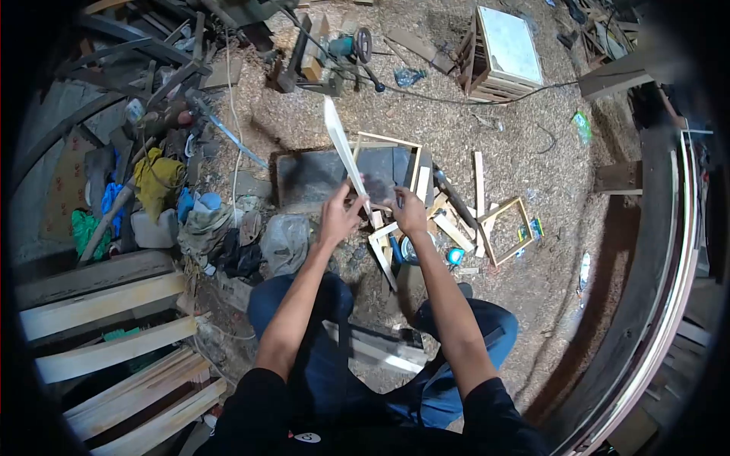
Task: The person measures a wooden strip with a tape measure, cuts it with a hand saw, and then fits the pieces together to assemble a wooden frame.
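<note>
A long, narrow, pale wooden strip (346,153) is standing out above the dark slab (300,181) on the shavings-strewn ground (563,205), its straight length slanting up and leftward in the view, its flat side catching the light and its lower end lying between the two hands. The left hand (341,215) is gripping the strip near that lower end, thumb and fingers closing around it, with the forearm reaching forward from the lap. The right hand (411,213) is bending its fingers inward just beside it, though whether they are holding anything is unclear.
</note>
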Available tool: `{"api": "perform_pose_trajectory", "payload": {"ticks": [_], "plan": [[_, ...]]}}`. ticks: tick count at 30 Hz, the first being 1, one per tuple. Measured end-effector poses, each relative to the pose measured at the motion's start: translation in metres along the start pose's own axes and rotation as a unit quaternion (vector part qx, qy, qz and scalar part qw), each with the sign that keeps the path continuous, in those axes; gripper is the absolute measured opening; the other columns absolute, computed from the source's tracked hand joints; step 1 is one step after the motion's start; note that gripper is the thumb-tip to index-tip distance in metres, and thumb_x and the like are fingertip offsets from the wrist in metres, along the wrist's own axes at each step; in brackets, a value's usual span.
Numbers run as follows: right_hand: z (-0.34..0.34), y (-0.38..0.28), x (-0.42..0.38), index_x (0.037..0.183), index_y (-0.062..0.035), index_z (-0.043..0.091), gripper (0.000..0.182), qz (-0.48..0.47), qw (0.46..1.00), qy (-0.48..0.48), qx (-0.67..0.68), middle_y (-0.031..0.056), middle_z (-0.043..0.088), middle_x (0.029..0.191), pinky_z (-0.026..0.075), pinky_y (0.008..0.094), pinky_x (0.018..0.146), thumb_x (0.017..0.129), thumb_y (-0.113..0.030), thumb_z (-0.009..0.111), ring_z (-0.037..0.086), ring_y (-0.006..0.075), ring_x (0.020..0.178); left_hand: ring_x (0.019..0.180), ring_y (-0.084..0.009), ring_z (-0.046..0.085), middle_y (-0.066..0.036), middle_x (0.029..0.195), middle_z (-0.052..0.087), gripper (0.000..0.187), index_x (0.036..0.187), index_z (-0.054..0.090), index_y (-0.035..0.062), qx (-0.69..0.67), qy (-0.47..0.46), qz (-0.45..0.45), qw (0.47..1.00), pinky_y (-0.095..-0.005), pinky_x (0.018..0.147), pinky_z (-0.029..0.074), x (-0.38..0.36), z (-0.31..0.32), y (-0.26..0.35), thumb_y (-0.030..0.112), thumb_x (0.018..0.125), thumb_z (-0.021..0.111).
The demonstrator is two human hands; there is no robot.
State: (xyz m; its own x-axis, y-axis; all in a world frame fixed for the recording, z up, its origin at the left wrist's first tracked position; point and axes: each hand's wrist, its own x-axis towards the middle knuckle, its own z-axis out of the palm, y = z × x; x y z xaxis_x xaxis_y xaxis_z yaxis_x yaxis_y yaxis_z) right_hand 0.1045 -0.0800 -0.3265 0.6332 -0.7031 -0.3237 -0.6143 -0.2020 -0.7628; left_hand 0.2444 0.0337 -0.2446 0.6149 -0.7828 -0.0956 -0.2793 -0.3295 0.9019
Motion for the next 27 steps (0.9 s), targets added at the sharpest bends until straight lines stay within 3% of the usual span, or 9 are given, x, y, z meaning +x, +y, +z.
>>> {"api": "perform_pose_trajectory", "payload": {"ticks": [2, 4, 6, 8, 10, 15, 18, 22, 27], "plan": [[0.014, 0.018, 0.013, 0.111, -0.0073, 0.06, 0.043, 0.05, 0.994, 0.064, -0.078, 0.02, 0.061, 0.108, 0.048, 0.0426, 0.085, 0.075, -0.028, 0.073, 0.057, 0.0398, 0.1, 0.075, -0.0162, 0.062, -0.012, 0.096, 0.064, 0.041, 0.12, 0.055, 0.0024, -0.026, 0.023, 0.033, 0.999, -0.0302, 0.066, 0.049, 0.016, 0.009, -0.019, 0.008, 0.082, 0.067], [0.032, 0.032, 0.018, 0.117, -0.0083, 0.056, 0.044, 0.027, 0.982, 0.12, -0.146, 0.0188, 0.058, 0.111, 0.047, 0.0436, 0.086, 0.078, -0.024, 0.069, 0.054, 0.0384, 0.102, 0.075, -0.0159, 0.062, -0.011, 0.098, 0.064, 0.041, 0.12, 0.056, 0.0017, -0.012, 0.046, 0.069, 0.996, -0.0303, 0.066, 0.049, 0.022, 0.012, -0.029, 0.01, 0.081, 0.069], [0.048, 0.042, 0.029, 0.124, -0.0069, 0.047, 0.051, 0.1, 0.93, 0.262, -0.238, 0.0192, 0.054, 0.113, 0.045, 0.0448, 0.089, 0.08, -0.023, 0.066, 0.051, 0.0357, 0.107, 0.077, -0.0155, 0.062, -0.01, 0.1, 0.064, 0.042, 0.12, 0.056, 0.0016, -0.015, 0.058, 0.087, 0.994, -0.03, 0.068, 0.049, 0.024, 0.013, -0.035, 0.01, 0.081, 0.069], [0.056, 0.061, 0.035, 0.127, -0.0051, 0.04, 0.055, 0.094, 0.92, 0.275, -0.264, 0.0205, 0.054, 0.11, 0.048, 0.0456, 0.085, 0.08, -0.019, 0.065, 0.055, 0.0351, 0.103, 0.079, -0.0151, 0.063, -0.01, 0.102, 0.064, 0.042, 0.12, 0.056, 0.0015, -0.018, 0.065, 0.104, 0.992, -0.0298, 0.071, 0.05, 0.018, 0.012, -0.039, 0.011, 0.081, 0.069], [0.055, 0.072, 0.038, 0.125, -0.0051, 0.041, 0.051, 0.148, 0.968, 0.121, -0.163, 0.0211, 0.055, 0.11, 0.051, 0.0455, 0.079, 0.08, -0.013, 0.064, 0.06, 0.0368, 0.095, 0.085, -0.0141, 0.063, -0.01, 0.106, 0.064, 0.041, 0.119, 0.056, 0.0014, 0.034, 0.02, 0.11, 0.993, -0.0292, 0.076, 0.05, 0.007, 0.008, -0.042, 0.013, 0.082, 0.069], [0.048, 0.083, 0.04, 0.125, -0.002, 0.043, 0.039, 0.055, 0.97, 0.173, -0.164, 0.0242, 0.061, 0.091, 0.052, 0.0469, 0.074, 0.086, -0.008, 0.049, 0.063, 0.0403, 0.087, 0.09, -0.0128, 0.061, -0.008, 0.107, 0.064, 0.043, 0.119, 0.056, 0.0013, -0.046, 0.026, 0.066, 0.996, -0.0303, 0.08, 0.051, -0.016, 0.018, -0.055, 0.018, 0.082, 0.07], [0.021, 0.064, 0.029, 0.121, -0.0003, 0.047, 0.038, 0.031, 0.958, 0.235, -0.159, 0.0245, 0.061, 0.092, 0.051, 0.0478, 0.073, 0.084, -0.008, 0.051, 0.062, 0.0415, 0.085, 0.088, -0.0128, 0.06, -0.007, 0.103, 0.065, 0.043, 0.12, 0.056, 0.0009, -0.126, 0.009, 0.085, 0.988, -0.0304, 0.078, 0.051, -0.017, 0.013, -0.061, 0.02, 0.083, 0.07], [-0.03, 0.042, 0.017, 0.109, 0.0037, 0.054, 0.031, 0.011, 0.953, 0.273, -0.128, 0.0288, 0.062, 0.086, 0.049, 0.0512, 0.074, 0.081, -0.009, 0.052, 0.061, 0.0456, 0.081, 0.093, -0.0127, 0.059, -0.007, 0.103, 0.064, 0.041, 0.117, 0.057, 0.0009, -0.135, 0.008, 0.106, 0.985, -0.0288, 0.082, 0.048, -0.025, 0.002, -0.046, 0.023, 0.084, 0.069], [-0.107, 0.003, -0.013, 0.102, 0.0015, 0.06, 0.027, -0.048, 0.949, 0.285, -0.123, 0.0306, 0.062, 0.084, 0.048, 0.0507, 0.075, 0.082, -0.013, 0.049, 0.061, 0.0461, 0.083, 0.096, -0.0145, 0.059, -0.008, 0.105, 0.065, 0.046, 0.114, 0.058, -0.0018, -0.124, 0.003, 0.131, 0.984, -0.0299, 0.087, 0.045, -0.038, -0.014, -0.019, 0.029, 0.083, 0.071]]}}
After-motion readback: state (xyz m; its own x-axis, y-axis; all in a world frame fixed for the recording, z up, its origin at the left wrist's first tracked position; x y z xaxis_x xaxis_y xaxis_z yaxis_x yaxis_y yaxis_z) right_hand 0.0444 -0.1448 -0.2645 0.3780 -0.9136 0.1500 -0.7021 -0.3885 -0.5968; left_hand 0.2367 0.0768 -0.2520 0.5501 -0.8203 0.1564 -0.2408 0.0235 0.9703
